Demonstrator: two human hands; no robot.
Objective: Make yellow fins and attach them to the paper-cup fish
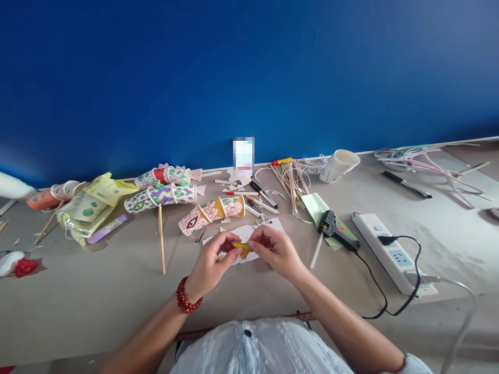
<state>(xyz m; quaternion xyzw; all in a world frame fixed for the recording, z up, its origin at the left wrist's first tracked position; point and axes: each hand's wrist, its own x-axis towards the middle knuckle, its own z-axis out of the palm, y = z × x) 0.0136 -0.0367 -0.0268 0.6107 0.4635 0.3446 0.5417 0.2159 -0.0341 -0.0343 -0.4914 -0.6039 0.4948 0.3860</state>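
Observation:
Both of my hands pinch a small yellow-orange paper piece (241, 249) above a white sheet (247, 232) on the table. My left hand (212, 261), with a red bead bracelet (186, 297) on its wrist, grips the piece's left side. My right hand (275, 249) grips its right side. Just behind them lies a paper-cup fish with red scale drawings (212, 212).
Further decorated cup fish (161, 196) on sticks lie at the back left beside yellow-green packets (93, 205). Markers (263, 200), wooden sticks (290, 184) and a white cup (339, 164) sit behind. A glue gun (337, 230) and a power strip (390, 251) with a black cable lie to the right.

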